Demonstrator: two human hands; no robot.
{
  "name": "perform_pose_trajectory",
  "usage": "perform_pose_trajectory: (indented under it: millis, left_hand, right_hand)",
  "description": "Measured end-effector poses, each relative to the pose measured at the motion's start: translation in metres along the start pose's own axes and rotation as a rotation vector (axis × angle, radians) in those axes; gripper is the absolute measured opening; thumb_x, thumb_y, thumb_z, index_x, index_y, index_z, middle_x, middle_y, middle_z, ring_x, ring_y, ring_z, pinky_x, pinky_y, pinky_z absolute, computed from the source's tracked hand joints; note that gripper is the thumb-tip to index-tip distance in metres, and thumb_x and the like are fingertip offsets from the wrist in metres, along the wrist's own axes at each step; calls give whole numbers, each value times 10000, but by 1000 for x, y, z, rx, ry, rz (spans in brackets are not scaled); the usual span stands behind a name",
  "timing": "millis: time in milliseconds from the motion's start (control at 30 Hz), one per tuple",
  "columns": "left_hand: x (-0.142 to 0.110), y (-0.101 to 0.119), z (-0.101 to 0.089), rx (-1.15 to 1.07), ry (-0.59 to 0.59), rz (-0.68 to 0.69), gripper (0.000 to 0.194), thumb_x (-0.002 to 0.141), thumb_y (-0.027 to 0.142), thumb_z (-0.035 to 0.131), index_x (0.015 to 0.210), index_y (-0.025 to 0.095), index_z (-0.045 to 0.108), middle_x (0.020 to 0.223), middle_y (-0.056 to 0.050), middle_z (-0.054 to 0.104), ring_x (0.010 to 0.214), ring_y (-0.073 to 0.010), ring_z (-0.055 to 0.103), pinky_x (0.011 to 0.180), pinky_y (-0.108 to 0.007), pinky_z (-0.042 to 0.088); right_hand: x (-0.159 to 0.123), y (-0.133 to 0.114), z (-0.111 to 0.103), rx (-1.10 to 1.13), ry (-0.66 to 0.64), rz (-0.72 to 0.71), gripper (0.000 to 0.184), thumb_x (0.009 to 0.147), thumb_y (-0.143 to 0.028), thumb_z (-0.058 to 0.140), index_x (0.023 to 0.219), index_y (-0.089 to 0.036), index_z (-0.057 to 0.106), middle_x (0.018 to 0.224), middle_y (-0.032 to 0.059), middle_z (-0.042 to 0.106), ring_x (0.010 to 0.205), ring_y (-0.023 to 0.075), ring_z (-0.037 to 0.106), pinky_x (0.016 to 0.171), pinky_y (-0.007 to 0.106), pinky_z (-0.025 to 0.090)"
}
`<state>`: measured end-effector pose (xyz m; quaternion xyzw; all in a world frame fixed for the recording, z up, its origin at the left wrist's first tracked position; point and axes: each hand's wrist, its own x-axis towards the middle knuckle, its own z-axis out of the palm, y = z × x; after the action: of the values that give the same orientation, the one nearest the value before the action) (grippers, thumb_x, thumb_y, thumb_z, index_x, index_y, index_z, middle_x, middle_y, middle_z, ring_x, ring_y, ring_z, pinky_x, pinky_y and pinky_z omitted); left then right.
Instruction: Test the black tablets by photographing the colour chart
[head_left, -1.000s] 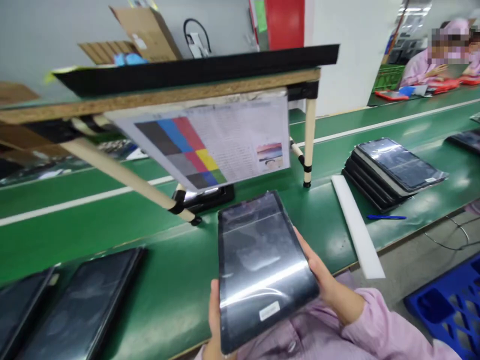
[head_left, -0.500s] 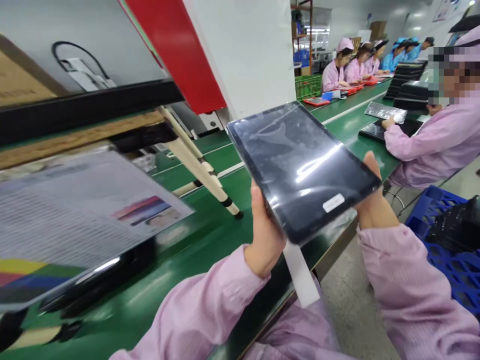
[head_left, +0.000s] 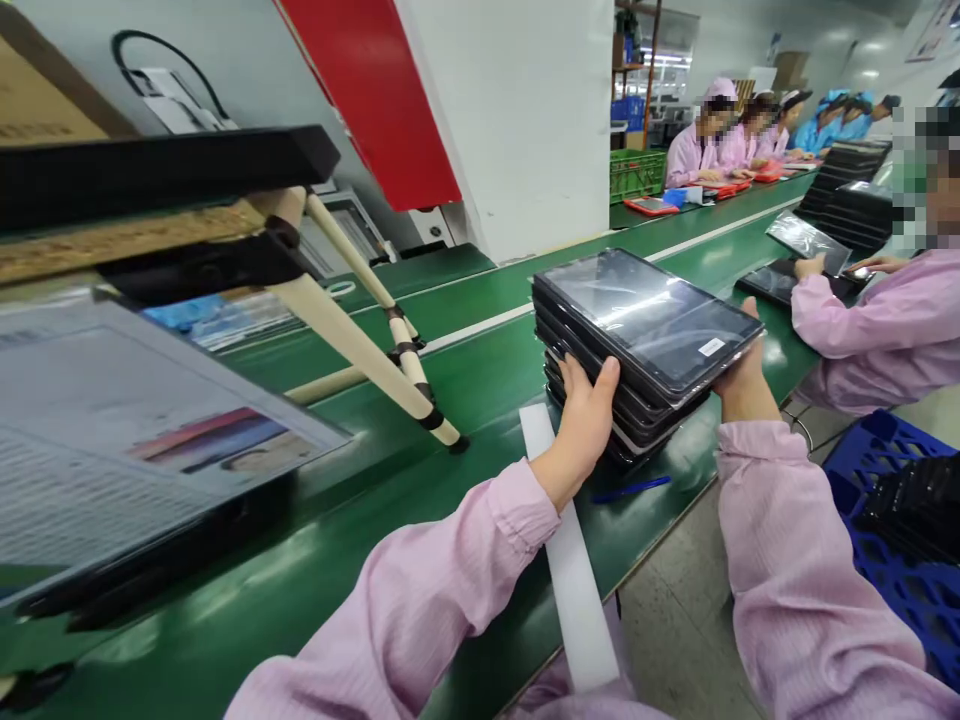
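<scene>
A dark tablet [head_left: 645, 315] with shiny film and a small white label lies at the top of a stack of black tablets [head_left: 574, 350]. My left hand [head_left: 581, 415] is closed at its near left edge, thumb up, with fingers against the side of the stack. On the opposite edge my right hand [head_left: 746, 380] grips the tablet; most of its fingers are hidden behind it. Beside the stack lie a long white strip [head_left: 574, 590] and a blue pen [head_left: 631, 489] on the green bench [head_left: 360, 530].
To the left stands a frame with cream legs [head_left: 360, 345] and a hanging printed sheet [head_left: 150, 420]. A co-worker in a pink sleeve [head_left: 847, 310] handles a film-covered panel [head_left: 808, 240] at the right. A blue plastic pallet [head_left: 862, 480] is on the floor. More people sit farther back.
My view has turned right. Both hands carried the tablet from in front of the frame over to the right, and it now rests on the stack, still between my hands.
</scene>
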<state>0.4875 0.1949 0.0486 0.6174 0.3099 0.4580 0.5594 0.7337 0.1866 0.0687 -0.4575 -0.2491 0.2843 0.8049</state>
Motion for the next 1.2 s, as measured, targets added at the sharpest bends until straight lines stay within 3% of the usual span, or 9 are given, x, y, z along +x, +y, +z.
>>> perform_pose_trajectory:
  millis: [167,233,333,400,500,633,767,967,1200]
  left_hand:
    - [-50,-30,-68,184,-63,-42,782,992,668,569,1636,255,407,1753,-109,356,1632,-331,302,1350,-529,198]
    - [-87,-51,-112,357,-71,-18,737,993,618,588,1612,245,447,1698,-130,447,1587,-329,391,1326,-560,267]
    - [-144,-81,-180,692,-44,33,534,1013,498,569,1488,257,599,1497,-114,659,1433,-310,563,1238,-579,424]
    - [-176,-94,-215,745,-4,7,390,991,445,584,1291,247,736,1314,-113,760,1320,-336,629,1173,-629,477]
    - [-211,-101,-250,793,47,-9,319,977,413,579,1137,241,796,1220,-115,794,1261,-361,644,1107,-675,512]
    - [-241,-100,-270,869,71,29,307,998,394,569,1133,251,805,1199,-103,799,1252,-361,650,1048,-647,561]
    - [-258,-97,-277,997,41,142,281,1012,339,581,1205,281,777,1228,-79,789,1236,-338,664,999,-575,604]
    - [-261,-85,-275,1083,6,209,286,1009,296,598,1267,277,720,1240,-74,776,1206,-309,679,963,-499,627]
    - [-260,-78,-269,1093,40,144,286,966,287,632,1231,295,740,1232,-77,773,1183,-288,710,968,-452,630]
  right_hand:
    - [-83,27,-14,-507,209,-676,643,1047,-694,124,865,-265,567,809,34,569,874,213,655,796,390,557]
    - [-135,46,-15,-665,27,-737,549,1041,-697,301,855,-266,585,801,46,585,921,229,658,874,423,546]
    - [-185,80,2,-925,-412,-723,282,935,-552,671,890,-276,706,861,59,715,948,229,706,938,422,560]
    - [-189,107,24,-1060,-665,-682,265,1007,-409,549,1101,-283,762,1158,78,783,1185,238,705,1096,448,535]
    - [-165,147,53,-1217,-846,-622,539,1008,-243,305,1398,-178,671,1492,122,658,1525,258,490,1305,552,360]
    - [-136,175,55,-1399,-917,-573,692,923,-173,278,1570,-179,523,1589,85,582,1609,225,367,1362,585,230]
    - [-127,176,38,-1556,-937,-574,712,924,-141,278,1606,-156,480,1655,89,499,1641,210,288,1383,544,168]
    - [-78,157,17,-1722,-938,-600,653,989,-127,253,1600,-76,478,1709,131,388,1666,241,203,1388,518,110]
    - [23,122,-37,-1643,-891,-617,581,963,-119,369,1476,-151,641,1622,146,521,1613,249,358,1346,569,198]
